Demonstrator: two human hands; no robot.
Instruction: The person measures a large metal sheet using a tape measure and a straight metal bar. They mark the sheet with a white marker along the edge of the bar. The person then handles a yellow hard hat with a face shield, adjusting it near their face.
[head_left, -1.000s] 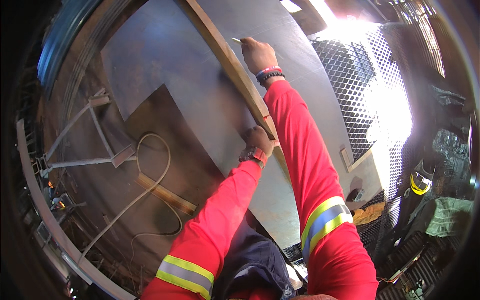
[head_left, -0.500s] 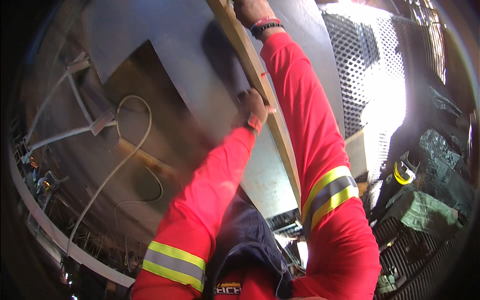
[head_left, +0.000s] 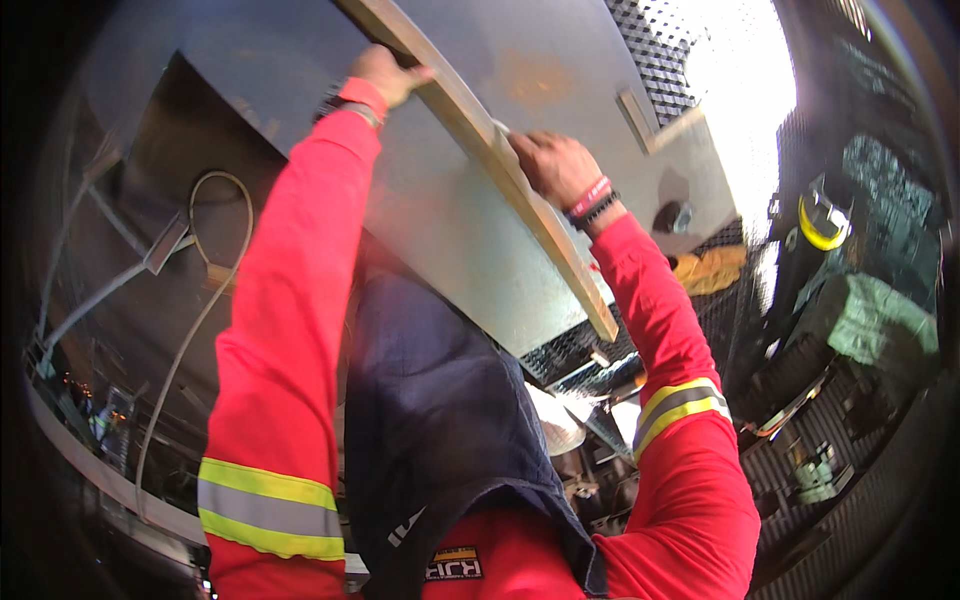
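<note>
A long wooden batten lies slantwise over a grey metal sheet, its near end reaching past the sheet's edge. My left hand grips the batten's left side, with the thumb laid over the wood. Further down, on the right side, my right hand is closed with curled fingers beside the batten. A small whitish thing shows at its fingertips, too little of it to name. A small red bit sits near the batten's lower part.
Right of the sheet stand an angled metal piece, a small dark round object and a tan glove-like item on perforated mesh. A yellow-edged visor lies farther right. At left, a pale hose loops near a metal frame.
My right hand has come down along the batten toward me, while my left hand has moved up and left along it. My view has shifted, and the batten's near end now shows.
</note>
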